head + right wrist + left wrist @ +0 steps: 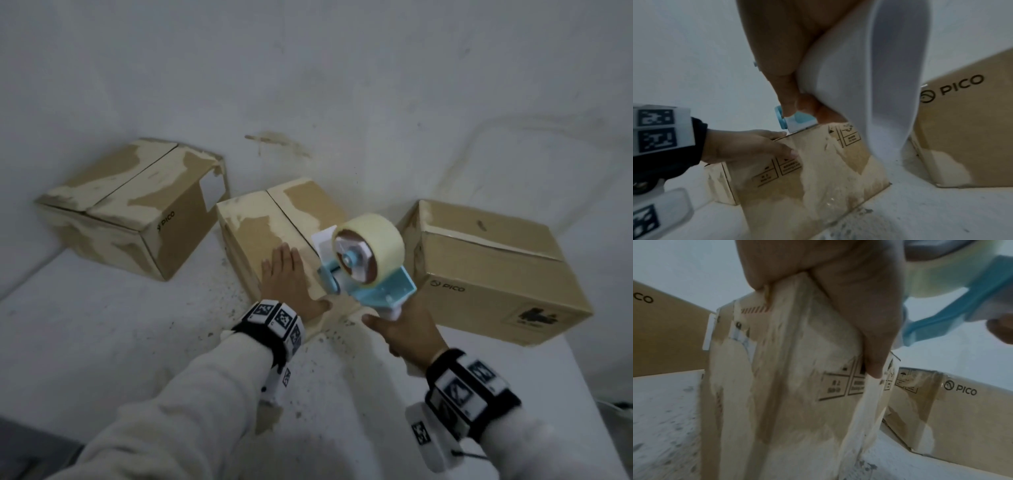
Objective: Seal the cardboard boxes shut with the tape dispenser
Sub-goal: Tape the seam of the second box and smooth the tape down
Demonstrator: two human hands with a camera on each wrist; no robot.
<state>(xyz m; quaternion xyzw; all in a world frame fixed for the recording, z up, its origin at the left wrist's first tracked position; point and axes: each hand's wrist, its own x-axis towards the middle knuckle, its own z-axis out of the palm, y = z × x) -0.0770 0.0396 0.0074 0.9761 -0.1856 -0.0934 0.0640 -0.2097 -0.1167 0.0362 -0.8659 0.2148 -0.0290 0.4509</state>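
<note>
Three worn cardboard boxes stand on the white table: a left box (pixel 126 209), a middle box (pixel 274 222) and a right box (pixel 486 270). My left hand (pixel 287 277) lies flat on the middle box's top near its front edge, fingers straight, thumb down the front face (pixel 869 337). My right hand (pixel 404 329) grips the white handle (pixel 859 81) of the blue tape dispenser (pixel 363 260). The dispenser carries a pale tape roll (pixel 376 236), and its front end sits over the middle box's seam near the front edge (pixel 797 125).
The table (pixel 137 342) is white and speckled with dark crumbs near the middle box. A white wall rises behind the boxes. Narrow gaps separate the boxes. The table's right edge (pixel 582 394) runs close to my right wrist.
</note>
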